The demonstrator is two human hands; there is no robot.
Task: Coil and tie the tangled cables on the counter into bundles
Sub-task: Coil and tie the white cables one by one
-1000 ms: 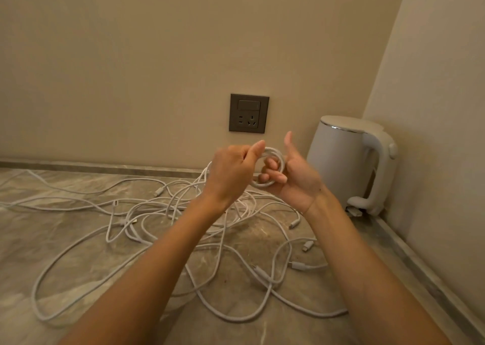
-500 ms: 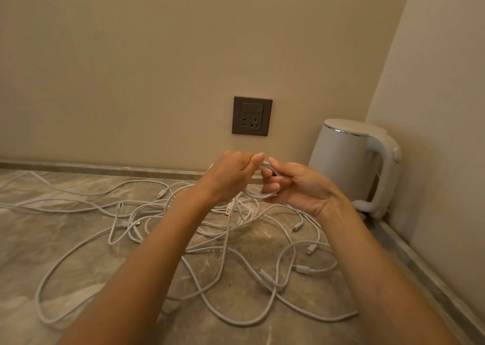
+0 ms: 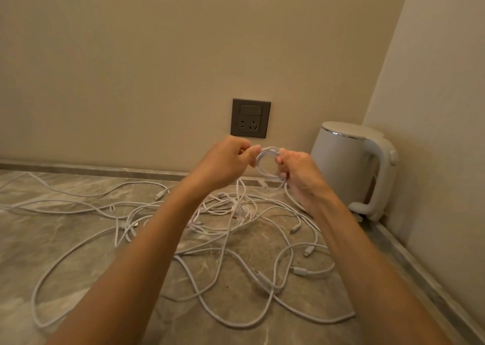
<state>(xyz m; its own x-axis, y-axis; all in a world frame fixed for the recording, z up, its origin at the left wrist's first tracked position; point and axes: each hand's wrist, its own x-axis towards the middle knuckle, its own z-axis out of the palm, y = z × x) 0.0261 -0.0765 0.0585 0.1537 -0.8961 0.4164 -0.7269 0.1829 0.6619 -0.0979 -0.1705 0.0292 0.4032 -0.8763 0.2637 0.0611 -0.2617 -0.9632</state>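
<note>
A small coil of white cable hangs in the air in front of the wall, above the counter. My right hand grips the coil's right side with curled fingers. My left hand pinches the cable at the coil's upper left between thumb and fingers. A strand runs down from the coil into a tangle of several white cables spread over the marble counter, with plugs showing here and there.
A white electric kettle stands in the right corner against the side wall. A dark wall socket sits just behind my hands. Loose cable loops reach the counter's left edge and the near side.
Both hands have risen from lower over the tangle. The coil is upright again between them, and my right hand has closed round its side.
</note>
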